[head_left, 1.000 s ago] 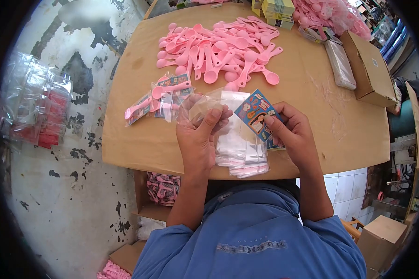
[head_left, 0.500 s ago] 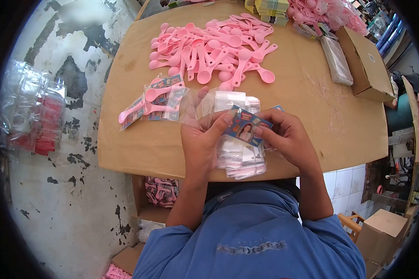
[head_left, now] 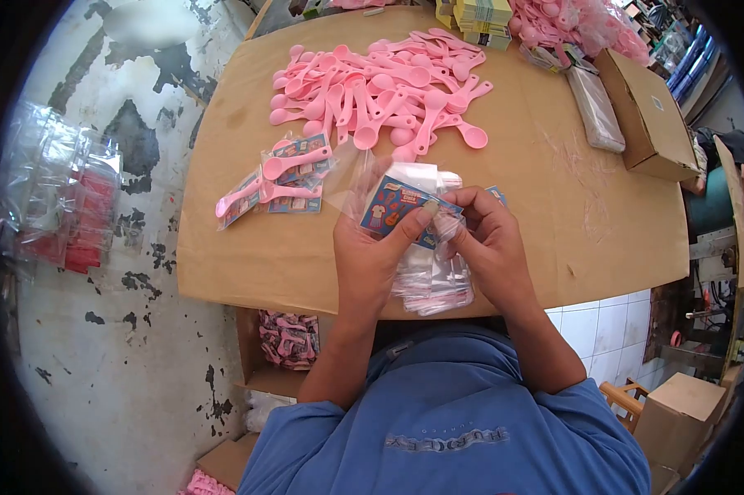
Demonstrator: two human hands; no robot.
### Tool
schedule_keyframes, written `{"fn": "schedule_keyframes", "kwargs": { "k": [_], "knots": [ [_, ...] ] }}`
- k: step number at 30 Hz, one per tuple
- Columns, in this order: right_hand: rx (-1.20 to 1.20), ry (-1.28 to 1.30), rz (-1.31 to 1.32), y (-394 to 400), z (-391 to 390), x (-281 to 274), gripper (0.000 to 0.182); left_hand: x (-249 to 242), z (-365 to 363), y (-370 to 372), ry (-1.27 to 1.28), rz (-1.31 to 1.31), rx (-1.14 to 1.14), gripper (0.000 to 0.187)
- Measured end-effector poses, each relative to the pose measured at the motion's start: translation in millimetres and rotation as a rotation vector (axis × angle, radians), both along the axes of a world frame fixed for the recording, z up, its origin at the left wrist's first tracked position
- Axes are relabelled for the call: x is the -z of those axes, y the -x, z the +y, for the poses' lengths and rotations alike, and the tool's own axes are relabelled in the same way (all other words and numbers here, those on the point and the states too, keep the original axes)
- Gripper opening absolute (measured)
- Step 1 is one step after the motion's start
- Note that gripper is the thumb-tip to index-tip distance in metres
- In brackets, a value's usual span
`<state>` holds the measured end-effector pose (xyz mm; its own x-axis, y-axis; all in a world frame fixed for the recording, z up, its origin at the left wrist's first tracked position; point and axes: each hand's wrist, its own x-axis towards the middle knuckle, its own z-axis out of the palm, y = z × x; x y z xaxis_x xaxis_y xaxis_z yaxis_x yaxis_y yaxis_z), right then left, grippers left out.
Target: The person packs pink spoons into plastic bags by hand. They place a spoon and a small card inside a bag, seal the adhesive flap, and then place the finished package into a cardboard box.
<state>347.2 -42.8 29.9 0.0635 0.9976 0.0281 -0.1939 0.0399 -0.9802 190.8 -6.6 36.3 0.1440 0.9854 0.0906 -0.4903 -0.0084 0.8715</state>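
A small blue printed card (head_left: 398, 210) is pinched under the thumb of my left hand (head_left: 370, 252), above the front of the table. Clear plastic film (head_left: 353, 177) sticks out past the left fingers. My right hand (head_left: 492, 247) is closed on crinkled clear plastic (head_left: 446, 228) at the card's right end. Just below both hands lies a stack of clear plastic bags (head_left: 432, 285). To the left, several pink measuring spoons (head_left: 298, 162) rest on bagged blue cards (head_left: 294, 203). Another blue card (head_left: 496, 194) shows partly behind the right fingers.
A big heap of pink measuring spoons (head_left: 372, 91) covers the back of the brown-covered table (head_left: 248, 264). At the back right are yellow card stacks (head_left: 482, 15), a wrapped plastic bundle (head_left: 595, 107) and a cardboard box (head_left: 648, 115). A box of bagged pink items (head_left: 289, 340) stands below the table.
The card has shifted left and turned, so a different printed side shows. My left hand has moved slightly right; my right hand has moved left, onto the plastic at the card's end.
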Motion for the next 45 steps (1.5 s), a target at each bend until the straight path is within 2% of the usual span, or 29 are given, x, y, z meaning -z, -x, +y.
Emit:
{"fn": "schedule_keyframes", "kwargs": {
  "k": [3,9,12,13,20,26,29,32,33,36,37,39,41,43,45],
  "knots": [
    [-0.008,0.036,0.055,3,-4,-7,0.025,11,-2,8,0.095,0.06,0.048,0.059],
    [0.03,0.057,0.172,9,-8,2,0.021,6,-11,-10,0.126,-0.443,0.036,0.051],
    [0.033,0.086,0.158,13,-10,3,0.021,0,-13,-12,0.044,-0.58,0.004,0.057],
    [0.017,0.096,0.137,13,-11,2,0.022,-1,-12,-11,0.064,-0.598,0.011,0.066],
    [-0.018,0.132,0.088,17,-15,-11,0.021,-4,-9,-8,0.05,-0.653,0.061,0.072],
    [0.058,0.063,0.111,31,-11,-8,0.021,6,-11,-9,0.027,-0.677,0.175,0.07],
    [0.171,-0.169,0.005,35,-6,6,0.03,-1,-11,-6,0.043,-0.624,0.156,0.062],
    [0.185,-0.212,-0.494,25,-17,-21,0.044,-1,-10,-5,0.092,-0.569,0.067,0.052],
    [0.193,-0.499,-0.729,18,-11,-17,0.044,-1,-9,-3,0.094,-0.558,0.041,0.049],
    [0.025,-0.718,-0.868,4,-9,-23,0.034,8,1,11,0.144,-0.62,-0.01,0.042],
    [0.001,-0.658,-0.861,2,-8,-34,0.021,14,6,21,0.186,-0.66,-0.014,0.041],
    [0.031,-0.711,-0.914,-12,6,-39,0.019,11,13,33,0.285,-0.698,-0.078,0.038],
    [0.064,-0.745,-0.971,-40,34,-45,0.012,17,19,46,0.281,-0.705,-0.12,0.037],
    [0.137,-0.433,-0.878,-66,68,-57,0.009,15,20,56,0.253,-0.69,-0.143,0.037],
    [0.051,-0.478,-1.163,-106,123,-44,0.011,15,18,58,0.227,-0.668,-0.156,0.038]
  ]
}}
